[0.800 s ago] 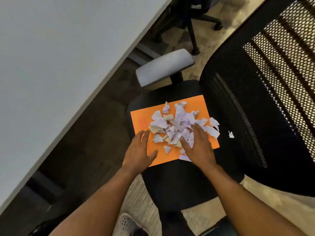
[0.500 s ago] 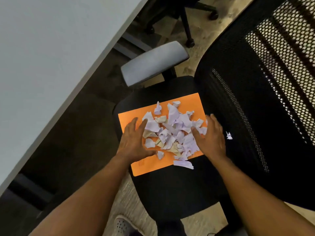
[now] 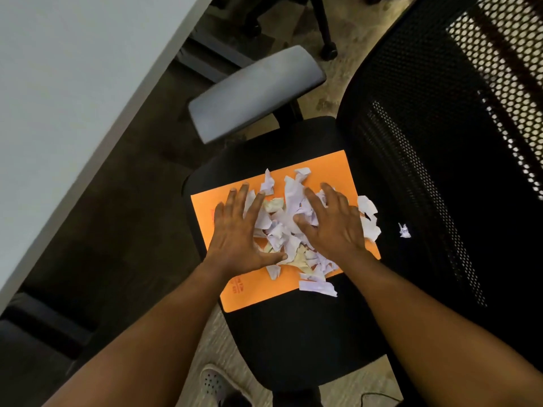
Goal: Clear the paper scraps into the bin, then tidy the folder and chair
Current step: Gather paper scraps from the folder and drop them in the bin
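Observation:
An orange folder (image 3: 326,168) lies flat on the black chair seat (image 3: 302,336). A heap of torn white and cream paper scraps (image 3: 282,230) covers its middle. My left hand (image 3: 239,230) presses flat on the heap's left side, fingers spread. On the heap's right side rests my right hand (image 3: 332,223), also spread, with scraps bunched between the two hands. One long scrap (image 3: 317,286) hangs over the folder's near edge. A single small scrap (image 3: 405,231) lies on the seat, near the backrest. No bin is in view.
The chair's black mesh backrest (image 3: 440,142) rises on the right, and its grey armrest (image 3: 255,92) juts out beyond the seat. A white desk (image 3: 73,83) fills the upper left. Another chair's wheeled base (image 3: 326,39) stands on the floor beyond. My shoe (image 3: 217,383) shows below.
Both hands have slid inward over the scraps, pushing the loose spread into a tighter heap between them. The right hand moved back from the folder's right edge onto the pile.

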A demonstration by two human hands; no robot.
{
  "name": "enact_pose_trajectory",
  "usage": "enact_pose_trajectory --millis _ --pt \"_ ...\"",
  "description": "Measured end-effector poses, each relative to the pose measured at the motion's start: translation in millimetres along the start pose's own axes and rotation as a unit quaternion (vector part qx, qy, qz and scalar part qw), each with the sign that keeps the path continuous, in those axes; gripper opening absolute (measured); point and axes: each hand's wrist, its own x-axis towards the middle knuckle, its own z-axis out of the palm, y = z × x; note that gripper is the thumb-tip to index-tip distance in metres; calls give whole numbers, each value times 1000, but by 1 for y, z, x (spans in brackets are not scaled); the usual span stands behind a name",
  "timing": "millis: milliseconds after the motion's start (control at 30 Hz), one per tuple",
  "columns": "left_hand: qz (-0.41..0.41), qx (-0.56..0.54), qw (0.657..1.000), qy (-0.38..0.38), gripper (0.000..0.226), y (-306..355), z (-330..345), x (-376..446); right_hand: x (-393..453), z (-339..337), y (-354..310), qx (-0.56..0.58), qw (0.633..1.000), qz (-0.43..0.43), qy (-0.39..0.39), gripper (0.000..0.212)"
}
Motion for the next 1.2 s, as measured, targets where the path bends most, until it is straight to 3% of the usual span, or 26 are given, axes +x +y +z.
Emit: enact_pose_trajectory --millis 133,400,700,967,1100,1200 --pt "2 -5 1000 26 120 -4 3 -5 3 7 2 -28 998 -52 26 49" --pt "31 70 995 62 106 9 11 7 6 16 5 -25 994 -74 75 46" --pt "58 134 989 32 57 19 22 14 7 17 2 2 994 -84 74 41" --pt "57 100 993 6 31 24 8 32 13 18 -3 61 989 -95 95 34" --pt "42 30 998 44 24 26 -2 29 12 9 -3 113 986 -73 94 29" --pt "-7 -59 994 93 21 31 -7 25 5 1 -5 155 978 -33 136 23"
